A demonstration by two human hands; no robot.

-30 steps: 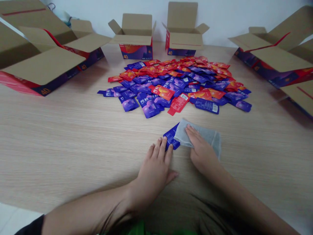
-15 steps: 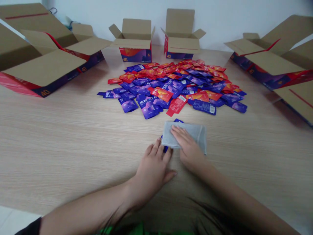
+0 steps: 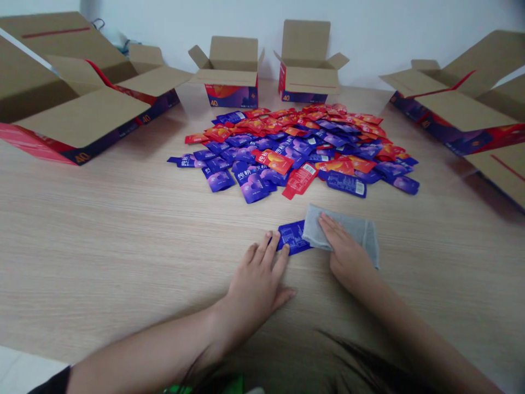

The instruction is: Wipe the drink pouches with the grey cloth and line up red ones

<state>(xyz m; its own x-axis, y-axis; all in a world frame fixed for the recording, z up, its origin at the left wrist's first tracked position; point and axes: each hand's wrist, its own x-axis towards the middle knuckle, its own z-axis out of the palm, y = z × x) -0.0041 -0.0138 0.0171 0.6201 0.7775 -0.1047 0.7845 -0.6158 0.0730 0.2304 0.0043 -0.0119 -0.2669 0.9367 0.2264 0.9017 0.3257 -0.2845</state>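
Note:
A blue pouch [image 3: 292,236] lies flat on the table with its printed back up. My left hand [image 3: 256,279] rests palm down with fingers spread, its fingertips on the pouch's left end. A folded grey cloth [image 3: 356,230] covers the pouch's right end. On top of the cloth lies my right hand [image 3: 346,251], pressing it down with fingers stretched forward; the thumb is hidden. Beyond both hands spreads a heap of red and blue pouches [image 3: 283,145].
Open cardboard boxes stand around the heap: a left box [image 3: 82,117], two at the back, a back left box [image 3: 232,96] and a back right box [image 3: 307,87], and a right box [image 3: 455,109]. The wood-grain table [image 3: 123,230] runs back to a white wall [image 3: 369,44].
My right hand and the grey cloth have slid to the right, uncovering much of the blue pouch. My left hand stays at the pouch's left end. The whole view has shifted slightly.

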